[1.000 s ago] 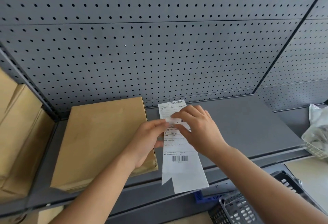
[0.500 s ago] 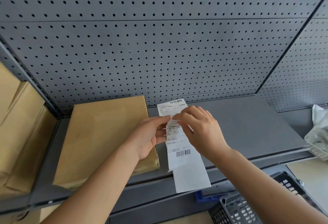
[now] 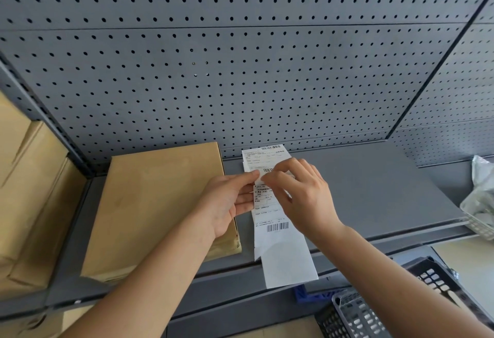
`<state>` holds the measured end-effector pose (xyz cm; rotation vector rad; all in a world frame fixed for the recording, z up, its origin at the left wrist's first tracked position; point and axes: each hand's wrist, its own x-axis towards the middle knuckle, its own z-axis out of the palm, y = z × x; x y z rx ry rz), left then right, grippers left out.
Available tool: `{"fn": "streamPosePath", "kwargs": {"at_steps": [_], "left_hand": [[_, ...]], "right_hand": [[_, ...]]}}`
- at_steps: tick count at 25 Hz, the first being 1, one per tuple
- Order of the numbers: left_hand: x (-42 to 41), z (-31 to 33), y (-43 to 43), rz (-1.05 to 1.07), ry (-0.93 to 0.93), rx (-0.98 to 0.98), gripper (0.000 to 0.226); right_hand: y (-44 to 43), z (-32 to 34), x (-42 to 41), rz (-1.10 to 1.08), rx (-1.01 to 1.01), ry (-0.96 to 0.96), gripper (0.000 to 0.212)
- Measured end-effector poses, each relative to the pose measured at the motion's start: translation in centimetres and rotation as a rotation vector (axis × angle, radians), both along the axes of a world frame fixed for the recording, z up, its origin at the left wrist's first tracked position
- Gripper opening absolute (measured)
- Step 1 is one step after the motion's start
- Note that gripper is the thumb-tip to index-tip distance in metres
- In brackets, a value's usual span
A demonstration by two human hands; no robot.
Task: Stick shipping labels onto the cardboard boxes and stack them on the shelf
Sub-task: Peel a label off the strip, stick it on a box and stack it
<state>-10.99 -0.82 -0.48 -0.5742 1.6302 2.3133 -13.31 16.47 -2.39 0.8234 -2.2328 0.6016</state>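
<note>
A flat brown cardboard box (image 3: 157, 212) lies on the grey shelf (image 3: 374, 193), left of centre. Just to its right I hold a long white shipping label (image 3: 272, 220) with barcodes, hanging down past the shelf's front edge. My left hand (image 3: 227, 201) pinches the label's left edge between thumb and fingers. My right hand (image 3: 302, 193) pinches the label near its upper part, fingertips close to the left thumb. The lower end of the strip shows a blank backing sheet (image 3: 288, 262) apart from the printed layer.
A grey pegboard wall (image 3: 240, 70) rises behind the shelf. More brown boxes (image 3: 29, 190) stand in the bay at left. A dark plastic basket (image 3: 395, 308) sits below at lower right. A wire basket with a plastic bag (image 3: 481, 204) is at the right edge.
The printed label has shifted slightly upward against the backing sheet, leaving more blank backing showing at the bottom. Both hands stay pinched on the strip near its top.
</note>
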Motion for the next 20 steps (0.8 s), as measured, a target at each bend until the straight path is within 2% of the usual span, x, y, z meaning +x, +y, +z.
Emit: {"fn": "streamPosePath", "kwargs": {"at_steps": [13, 17, 20], "left_hand": [[0.3, -0.2, 0.4, 0.029, 0.033, -0.081, 0.019], [0.1, -0.1, 0.4, 0.052, 0.014, -0.128, 0.018], [0.3, 0.1, 0.2, 0.037, -0.02, -0.142, 0.018]], "right_hand": [[0.3, 0.1, 0.2, 0.053, -0.021, 0.024, 0.008], [0.8, 1.2, 1.0, 0.133, -0.078, -0.087, 0.007], [1.6, 3.0, 2.0, 0.141, -0.2, -0.232, 0.012]]}}
